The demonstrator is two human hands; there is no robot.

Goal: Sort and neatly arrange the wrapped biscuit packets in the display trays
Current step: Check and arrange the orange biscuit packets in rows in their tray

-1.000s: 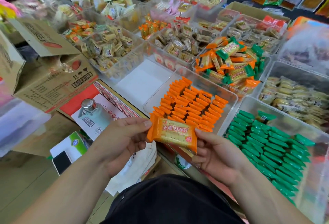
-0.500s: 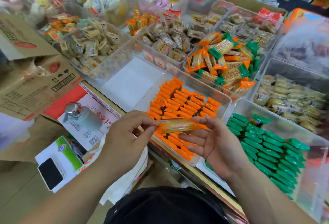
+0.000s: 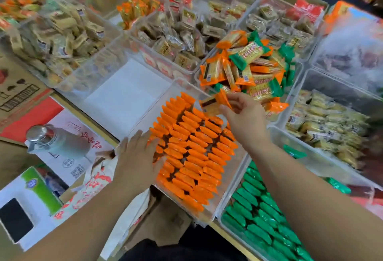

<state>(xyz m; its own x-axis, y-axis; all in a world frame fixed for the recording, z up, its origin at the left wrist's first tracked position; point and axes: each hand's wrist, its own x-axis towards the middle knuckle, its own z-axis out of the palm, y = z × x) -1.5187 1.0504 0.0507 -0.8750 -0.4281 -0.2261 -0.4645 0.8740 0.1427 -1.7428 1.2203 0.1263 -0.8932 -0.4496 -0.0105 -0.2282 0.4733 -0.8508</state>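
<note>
Right hand [image 3: 246,115] pinches one orange biscuit packet [image 3: 213,103] over the orange tray's [image 3: 153,107] far edge; left hand [image 3: 134,157], fingers straight, presses its packed rows [image 3: 192,146].

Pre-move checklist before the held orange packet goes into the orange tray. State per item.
1. Grip: right hand pinches the orange packet: ok.
2. Colour match: the orange tray shows only orange rows: ok.
3. Rows steadied: left hand lies flat against the near-left rows: ok.
4. Free slot at the rows' far right: hidden behind the right hand: cannot tell.
5. Packet turned on edge like the rows: tilted and blurred: cannot tell.
</note>
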